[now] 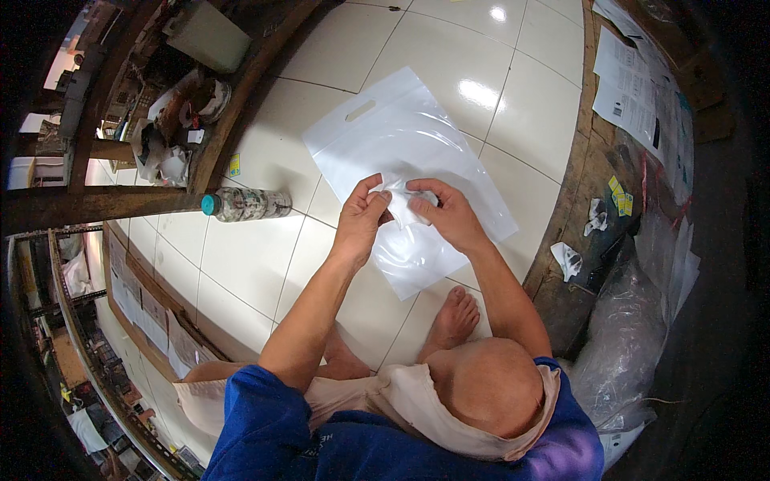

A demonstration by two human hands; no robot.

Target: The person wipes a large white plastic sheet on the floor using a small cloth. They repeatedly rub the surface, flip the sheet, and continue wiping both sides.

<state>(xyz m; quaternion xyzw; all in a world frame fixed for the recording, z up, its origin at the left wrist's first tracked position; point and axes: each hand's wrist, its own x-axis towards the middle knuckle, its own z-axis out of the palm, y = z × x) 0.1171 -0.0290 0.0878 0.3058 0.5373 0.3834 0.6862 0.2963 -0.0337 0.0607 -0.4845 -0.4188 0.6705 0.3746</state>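
Observation:
Between my two hands is a crumpled white piece of thin, soft material (405,207); whether it is tissue or cloth I cannot tell. My left hand (361,218) pinches its left side with thumb and bent fingers. On the other side my right hand (451,215) grips it, the thumb pressing on top. Both hands are just above a flat white plastic bag (449,152), which lies on the tiled floor with its punched handle hole toward the far left. The hands hide part of the bag's middle.
A clear bottle with a teal cap (250,204) lies left of the bag, beside a wooden shelf (96,207). To the right, a wooden platform (553,240) carries crumpled white scraps (566,260), yellow slips (620,196) and printed sheets (630,96). Clear plastic wrap (618,345) bulges at lower right.

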